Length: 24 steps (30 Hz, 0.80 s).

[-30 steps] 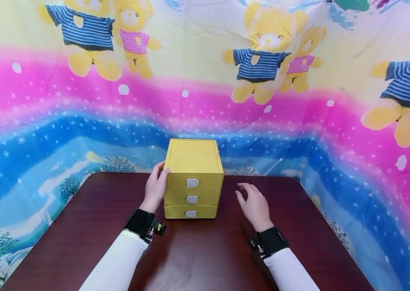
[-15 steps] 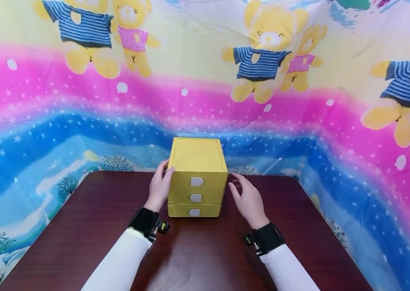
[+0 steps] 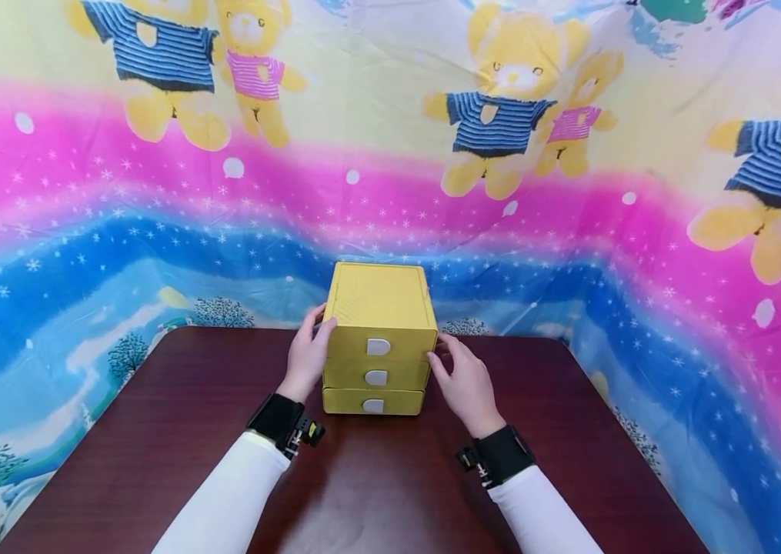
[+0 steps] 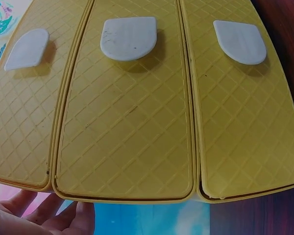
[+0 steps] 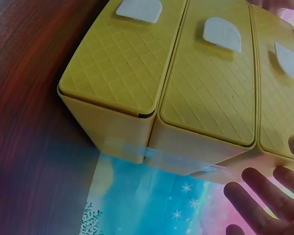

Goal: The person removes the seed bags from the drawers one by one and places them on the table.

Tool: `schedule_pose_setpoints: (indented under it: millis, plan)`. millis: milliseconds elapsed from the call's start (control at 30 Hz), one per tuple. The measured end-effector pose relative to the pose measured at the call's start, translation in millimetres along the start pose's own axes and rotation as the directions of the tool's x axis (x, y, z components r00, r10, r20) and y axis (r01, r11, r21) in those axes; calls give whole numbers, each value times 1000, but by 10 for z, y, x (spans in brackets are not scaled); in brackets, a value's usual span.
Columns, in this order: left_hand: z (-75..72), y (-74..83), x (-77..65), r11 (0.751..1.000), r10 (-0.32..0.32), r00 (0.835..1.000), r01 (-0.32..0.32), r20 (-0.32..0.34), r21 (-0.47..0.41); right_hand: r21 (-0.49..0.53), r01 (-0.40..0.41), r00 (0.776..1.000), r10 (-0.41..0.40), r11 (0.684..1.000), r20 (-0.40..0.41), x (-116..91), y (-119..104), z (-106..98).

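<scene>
A yellow three-drawer storage box [image 3: 382, 296] stands upright on the table, its drawers shut and each fronted by a white tab handle [image 3: 378, 347]. My left hand [image 3: 305, 358] rests against the left side of the top drawer, thumb by the front corner. In the left wrist view, the fingers [image 4: 41, 215] reach along that side, partly hidden by the drawer front. At the right side, my right hand [image 3: 468, 385] has its fingertips at the top drawer's edge. The right wrist view shows its fingers [image 5: 257, 208] spread beside the wall; contact there is hard to tell.
The dark reddish-brown table [image 3: 376, 485] extends in front of the box and to both sides. Close behind it hangs a bear-print cloth [image 3: 390, 200], which also runs along the sides. Black wrist straps with small cameras [image 3: 310, 431] sit on both arms.
The storage box has shifted slightly right, with my left hand moving along against it. My right hand has come leftward from above the table to the box's right side.
</scene>
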State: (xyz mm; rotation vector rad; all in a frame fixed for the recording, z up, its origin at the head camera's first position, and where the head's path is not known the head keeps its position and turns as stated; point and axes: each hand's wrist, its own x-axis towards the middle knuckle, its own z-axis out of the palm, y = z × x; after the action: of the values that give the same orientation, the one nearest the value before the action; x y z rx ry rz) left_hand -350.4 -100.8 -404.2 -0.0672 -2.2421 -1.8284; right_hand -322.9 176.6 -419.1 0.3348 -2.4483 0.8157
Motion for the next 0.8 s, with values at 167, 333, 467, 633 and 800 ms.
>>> schedule_pose_setpoints:
  millis: [167, 333, 467, 633, 800]
  plan:
    - [13, 10, 32, 1000, -5, 1000, 5, 17, -17, -9, 2, 1000, -2, 1000, -12, 24, -1, -7]
    - [-12, 8, 45, 1000, 12, 999, -11, 44, -16, 3, 5, 999, -5, 1000, -47, 34, 0, -31]
    - [-88, -13, -13, 997, 79, 997, -79, 14, 2, 18, 39, 993, -36, 999, -116, -15, -10, -32]
    - [-239, -31, -141, 976, 209, 978, -208, -4, 56, -43, 180, 962, -185, 983, -200, -120, -72, -21]
    - [-367, -37, -213, 949, 292, 955, -295, 45, 107, -109, 319, 920, -335, 941, -201, -148, -196, -22]
